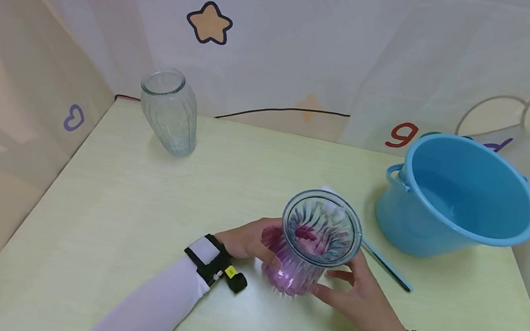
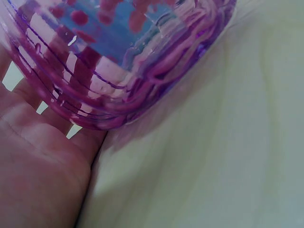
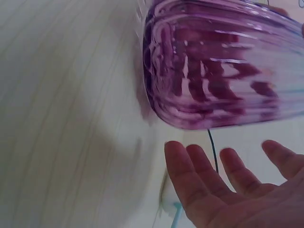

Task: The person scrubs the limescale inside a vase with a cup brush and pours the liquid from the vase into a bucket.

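- Judging progress, you look partway: the blue bucket stands untouched, at two o'clock from the pink-tinted vase.
- That vase sits between your hands, not yet released.
- Clear vase, ten o'clock: untouched.
- Your left hand, nine o'clock, curls round the pink-tinted glass.
- Your right hand, four o'clock, spreads its fingers just beside it.
- Pen-like stick, three o'clock: untouched.

Your swirl-fluted glass vase shades from purple-pink base to bluish rim; near your pale yellow-green desk's far right corner, the bucket is light blue.
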{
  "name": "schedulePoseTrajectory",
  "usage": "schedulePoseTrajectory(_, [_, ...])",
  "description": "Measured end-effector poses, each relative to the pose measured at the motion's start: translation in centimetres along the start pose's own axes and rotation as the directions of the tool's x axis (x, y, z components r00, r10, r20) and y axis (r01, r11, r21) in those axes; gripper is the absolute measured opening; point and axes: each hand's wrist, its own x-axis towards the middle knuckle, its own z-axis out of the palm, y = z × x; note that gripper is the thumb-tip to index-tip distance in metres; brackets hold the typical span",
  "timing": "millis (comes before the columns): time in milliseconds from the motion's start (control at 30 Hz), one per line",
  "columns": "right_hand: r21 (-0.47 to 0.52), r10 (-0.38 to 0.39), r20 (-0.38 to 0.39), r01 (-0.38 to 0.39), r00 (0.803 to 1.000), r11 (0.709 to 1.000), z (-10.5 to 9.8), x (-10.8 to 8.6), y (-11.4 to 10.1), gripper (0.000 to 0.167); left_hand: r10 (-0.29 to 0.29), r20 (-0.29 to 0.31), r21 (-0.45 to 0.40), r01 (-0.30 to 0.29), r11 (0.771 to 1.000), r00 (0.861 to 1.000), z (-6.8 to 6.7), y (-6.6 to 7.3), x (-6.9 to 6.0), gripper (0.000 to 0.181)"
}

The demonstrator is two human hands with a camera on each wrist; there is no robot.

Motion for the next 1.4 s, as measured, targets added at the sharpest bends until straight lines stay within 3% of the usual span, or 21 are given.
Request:
schedulePoseTrajectory(133, [0.04, -0.059, 0.029, 0.058, 0.998, 0.997, 1.0, 1.3, -0.1, 0.11, 0.012, 0.01, -0.009, -0.012, 1.0, 1.0, 0.0, -0.1, 0.0, 0.106])
schedulePoseTrajectory(300, [0.107, -0.089, 0.077, 0.081, 0.993, 0.991, 2.1, 2.1, -0.2, 0.099, 0.021, 0.034, -0.014, -0.021, 1.0, 0.999, 0.2, -0.5, 0.0, 0.105])
schedulePoseTrajectory(600, [0.121, -0.042, 0.074, 0.033, 0.996, 0.992, 3.4, 2.1, 0.4, 0.094, 0.003, 0.047, 0.03, -0.005, 1.0, 0.999, 0.3, -0.6, -0.5, 0.106])
schedulePoseTrajectory(767, [0.167, -0.041, 0.087, 0.026, 0.995, 0.986, 4.5, 2.0, 0.5, 0.092, -0.003, 0.066, -0.004, 0.003, 1.0, 0.998, 0.1, -0.9, -1.3, 0.106])
schedulePoseTrajectory(1000, [0.268, -0.046, 0.137, 0.008, 0.989, 0.963, 5.9, 2.9, 0.5, 0.092, 0.019, 0.061, -0.029, -0.017, 0.999, 0.998, -0.8, -1.5, -2.7, 0.104])
schedulePoseTrajectory(1233, [0.279, -0.076, 0.152, 0.031, 0.985, 0.96, 7.0, 4.2, 0.8, 0.092, 0.053, 0.049, -0.061, -0.05, 0.997, 0.997, -1.7, -2.3, -3.6, 0.106])
schedulePoseTrajectory(1400, [0.295, -0.037, 0.156, -0.011, 0.987, 0.955, 7.5, 5.0, 1.2, 0.095, 0.07, 0.041, -0.048, -0.068, 0.997, 0.997, -2.6, -2.9, -3.8, 0.104])
